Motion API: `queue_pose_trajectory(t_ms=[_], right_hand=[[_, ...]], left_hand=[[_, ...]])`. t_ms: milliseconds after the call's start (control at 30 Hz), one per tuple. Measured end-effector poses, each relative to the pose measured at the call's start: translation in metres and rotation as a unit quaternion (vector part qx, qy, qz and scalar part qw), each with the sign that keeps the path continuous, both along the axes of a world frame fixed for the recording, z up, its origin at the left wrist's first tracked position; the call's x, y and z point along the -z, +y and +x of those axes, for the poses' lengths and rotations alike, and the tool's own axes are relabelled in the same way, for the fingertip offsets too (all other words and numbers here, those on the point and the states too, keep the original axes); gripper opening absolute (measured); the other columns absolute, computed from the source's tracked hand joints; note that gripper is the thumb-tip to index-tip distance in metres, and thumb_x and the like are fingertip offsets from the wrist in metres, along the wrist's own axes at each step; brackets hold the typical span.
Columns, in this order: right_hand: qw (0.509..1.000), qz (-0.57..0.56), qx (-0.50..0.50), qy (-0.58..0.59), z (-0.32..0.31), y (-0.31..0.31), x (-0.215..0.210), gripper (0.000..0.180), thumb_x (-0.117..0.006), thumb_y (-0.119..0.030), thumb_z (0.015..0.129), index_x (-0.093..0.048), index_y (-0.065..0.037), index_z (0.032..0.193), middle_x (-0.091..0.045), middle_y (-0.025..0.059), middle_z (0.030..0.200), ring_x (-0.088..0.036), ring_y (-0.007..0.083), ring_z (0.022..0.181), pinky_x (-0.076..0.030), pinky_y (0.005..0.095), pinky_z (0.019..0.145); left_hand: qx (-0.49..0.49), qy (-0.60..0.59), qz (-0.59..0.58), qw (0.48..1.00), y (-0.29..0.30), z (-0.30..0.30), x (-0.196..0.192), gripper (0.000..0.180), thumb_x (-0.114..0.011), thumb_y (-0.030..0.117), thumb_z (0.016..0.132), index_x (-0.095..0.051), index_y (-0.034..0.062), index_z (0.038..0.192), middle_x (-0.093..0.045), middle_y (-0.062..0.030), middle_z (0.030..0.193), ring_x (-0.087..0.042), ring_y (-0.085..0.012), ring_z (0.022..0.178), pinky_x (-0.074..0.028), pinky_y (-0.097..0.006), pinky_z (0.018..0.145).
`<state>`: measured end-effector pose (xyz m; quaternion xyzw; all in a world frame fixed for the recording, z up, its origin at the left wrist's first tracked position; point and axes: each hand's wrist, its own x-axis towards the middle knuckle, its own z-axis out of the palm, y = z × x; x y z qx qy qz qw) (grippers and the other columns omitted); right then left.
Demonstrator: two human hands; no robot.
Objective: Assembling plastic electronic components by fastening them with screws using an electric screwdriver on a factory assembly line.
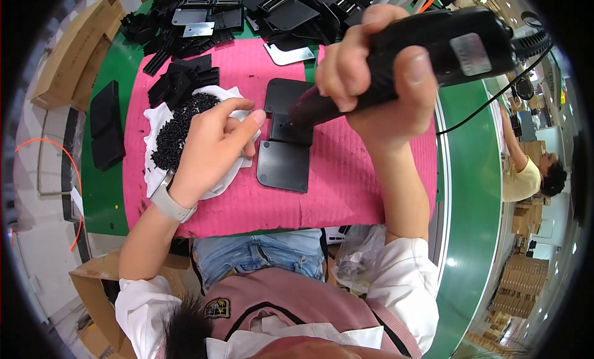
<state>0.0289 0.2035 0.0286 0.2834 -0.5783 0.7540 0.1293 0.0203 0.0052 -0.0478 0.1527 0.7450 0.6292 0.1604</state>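
Note:
In my right hand [383, 80] is a thick black electric screwdriver [445, 52], fingers and thumb wrapped round its body. Its tapered front end points down-left onto the middle of a black hinged plastic part [283, 165], which lies flat with two rounded plates joined by a narrower section. The screwdriver's front end hides some of that section. My left hand [213, 142] hovers at the part's left edge, thumb and forefinger drawn together; anything between them is too small to make out. Under and beside this hand, a white cloth-like holder [219, 189] bears a heap of small black screws [170, 142].
A pink ribbed mat [352, 198] covers the green table [470, 247]. Black plastic parts [284, 12] pile up along the far side. Another black part [107, 127] lies left of the mat. The screwdriver's cable [489, 102] hangs at right. Another person [526, 173] is farther right.

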Motion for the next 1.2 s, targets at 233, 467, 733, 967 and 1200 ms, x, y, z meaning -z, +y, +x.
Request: queue_pose_trajectory(t_ms=[233, 467, 733, 967, 1200], right_hand=[[0.999, 0.039, -0.019, -0.003, -0.003, -0.010, 0.009, 0.039, -0.056, -0.035, 0.087, -0.044, -0.005, 0.109, -0.046, 0.0054, 0.060, -0.042, 0.0137, 0.045, -0.037, 0.0284, 0.047], [0.996, 0.083, 0.014, 0.005, -0.001, -0.032, 0.002, 0.025, -0.066, -0.012, 0.080, -0.047, -0.001, 0.093, -0.051, 0.0051, 0.057, -0.047, 0.0104, 0.044, -0.038, 0.0244, 0.043], [0.997, 0.042, 0.037, -0.056, -0.007, -0.037, 0.002, 0.029, -0.080, -0.016, 0.065, -0.062, -0.001, 0.083, -0.061, 0.0014, 0.069, -0.056, 0.0083, 0.061, -0.047, 0.0226, 0.056], [0.991, 0.122, 0.054, 0.011, -0.001, -0.037, 0.003, 0.023, -0.070, -0.011, 0.076, -0.053, 0.000, 0.088, -0.055, 0.0036, 0.062, -0.052, 0.0089, 0.048, -0.042, 0.0228, 0.045], [0.997, 0.074, -0.029, -0.021, 0.000, -0.019, 0.003, 0.039, -0.065, -0.031, 0.081, -0.048, -0.003, 0.103, -0.051, 0.0043, 0.061, -0.046, 0.0124, 0.045, -0.040, 0.0270, 0.047]], left_hand=[[0.089, 0.017, -0.118, 0.989, 0.009, -0.008, -0.003, 0.038, -0.058, 0.018, 0.089, -0.051, -0.0117, 0.111, -0.060, -0.0105, 0.060, -0.058, -0.0142, 0.052, -0.044, -0.030, 0.051], [0.054, 0.011, -0.062, 0.997, 0.018, -0.005, 0.005, 0.020, -0.058, 0.007, 0.086, -0.049, -0.0079, 0.096, -0.062, -0.0133, 0.073, -0.060, -0.0164, 0.061, -0.046, -0.029, 0.058], [0.057, 0.021, -0.073, 0.995, 0.015, -0.008, 0.015, 0.019, -0.059, 0.008, 0.086, -0.051, -0.0065, 0.095, -0.061, -0.0137, 0.070, -0.058, -0.0165, 0.057, -0.044, -0.030, 0.056], [0.011, 0.186, -0.012, 0.982, 0.018, -0.004, 0.027, 0.017, -0.062, 0.008, 0.084, -0.054, -0.0055, 0.090, -0.061, -0.0144, 0.065, -0.061, -0.0209, 0.057, -0.045, -0.032, 0.055], [-0.009, 0.182, -0.129, 0.975, 0.008, 0.000, -0.001, 0.020, -0.067, 0.014, 0.080, -0.061, -0.0048, 0.084, -0.061, -0.0179, 0.062, -0.062, -0.0274, 0.054, -0.046, -0.033, 0.054]])
